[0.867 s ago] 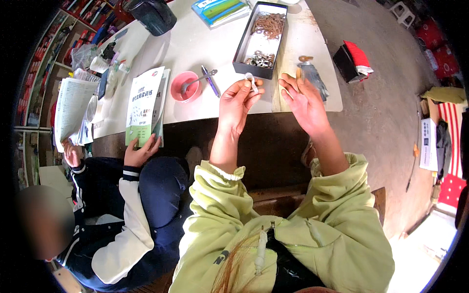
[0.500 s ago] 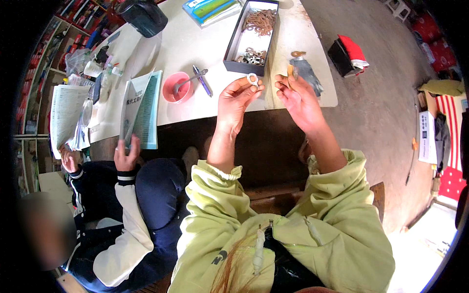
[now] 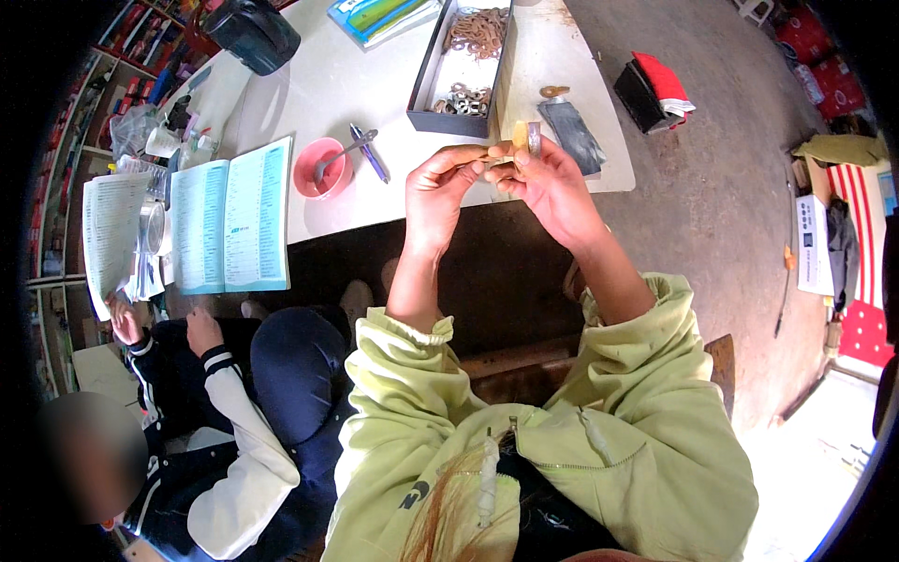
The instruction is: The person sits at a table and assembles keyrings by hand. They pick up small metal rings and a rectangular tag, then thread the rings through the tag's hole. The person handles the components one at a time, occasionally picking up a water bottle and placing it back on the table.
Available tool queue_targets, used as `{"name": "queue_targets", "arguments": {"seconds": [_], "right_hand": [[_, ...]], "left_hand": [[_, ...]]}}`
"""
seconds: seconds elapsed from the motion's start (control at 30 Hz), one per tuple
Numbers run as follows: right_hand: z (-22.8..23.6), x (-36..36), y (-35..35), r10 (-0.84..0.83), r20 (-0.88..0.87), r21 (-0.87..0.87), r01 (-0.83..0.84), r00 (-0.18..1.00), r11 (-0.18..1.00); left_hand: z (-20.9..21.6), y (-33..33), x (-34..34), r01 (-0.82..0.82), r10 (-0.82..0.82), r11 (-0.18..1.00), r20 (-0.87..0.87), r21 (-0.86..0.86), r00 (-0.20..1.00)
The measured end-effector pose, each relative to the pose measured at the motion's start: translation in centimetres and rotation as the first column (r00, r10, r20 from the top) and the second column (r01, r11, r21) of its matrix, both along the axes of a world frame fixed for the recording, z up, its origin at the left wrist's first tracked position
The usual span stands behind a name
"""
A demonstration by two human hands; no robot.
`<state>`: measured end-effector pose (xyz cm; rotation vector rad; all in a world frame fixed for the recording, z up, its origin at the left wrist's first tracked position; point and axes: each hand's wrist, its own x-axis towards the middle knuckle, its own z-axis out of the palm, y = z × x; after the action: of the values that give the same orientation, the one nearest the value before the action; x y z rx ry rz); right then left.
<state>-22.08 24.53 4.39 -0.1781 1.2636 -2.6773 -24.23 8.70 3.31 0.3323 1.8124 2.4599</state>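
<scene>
My left hand (image 3: 435, 197) is closed in a pinch on a small silvery ring-shaped piece, now mostly hidden by the fingers. My right hand (image 3: 554, 192) meets it fingertip to fingertip, gripping a small yellowish strip (image 3: 521, 134) with a greyish part beside it; its exact kind is unclear. Just beyond the hands stands a long dark box (image 3: 449, 123) with a white inside. Brown, rusty-looking small metal pieces (image 3: 478, 33) fill its far end, and shiny silvery ones (image 3: 461, 99) lie at its near end.
A dark grey sheet (image 3: 573, 136) and a brown piece (image 3: 553, 92) lie right of the box. Leftward are a pen (image 3: 371, 155), a pink bowl (image 3: 328, 184) with a spoon, an open book (image 3: 229, 225) and a black jug (image 3: 253, 37). Another person (image 3: 234, 468) sits at my left.
My hands have come together, and the ring piece has gone behind my fingers. The other person's book now lies open, their hand drawn back from it. The whole view has shifted slightly.
</scene>
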Motion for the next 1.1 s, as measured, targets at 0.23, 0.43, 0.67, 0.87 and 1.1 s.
{"name": "queue_targets", "arguments": {"seconds": [0.23,0.43,0.67,0.87,1.1], "right_hand": [[-0.3,0.0,-0.3,-0.043,0.005,-0.027,0.043,0.999,0.999],[-1.2,-0.7,0.3,-0.014,0.196,-0.412,0.095,0.98,0.906],[-1.4,-0.7,0.2,0.019,0.089,-0.422,0.021,0.996,0.906],[-1.7,-0.6,-0.1,-0.025,0.098,-0.356,0.059,0.995,0.933],[-1.1,-0.1,-0.4,-0.047,0.083,-0.164,0.06,0.995,0.985]], "left_hand": [[0.0,0.0,0.0,0.025,-0.025,1.0,-0.019,0.014,1.0],[0.6,0.2,0.3,0.046,-0.047,0.999,0.019,0.015,0.999],[0.3,0.7,0.5,0.105,-0.107,0.989,0.017,0.101,0.994],[0.1,0.9,0.6,0.118,-0.122,0.986,0.027,0.12,0.992],[-0.2,0.7,0.5,0.096,-0.105,0.984,0.053,0.153,0.993]]}}
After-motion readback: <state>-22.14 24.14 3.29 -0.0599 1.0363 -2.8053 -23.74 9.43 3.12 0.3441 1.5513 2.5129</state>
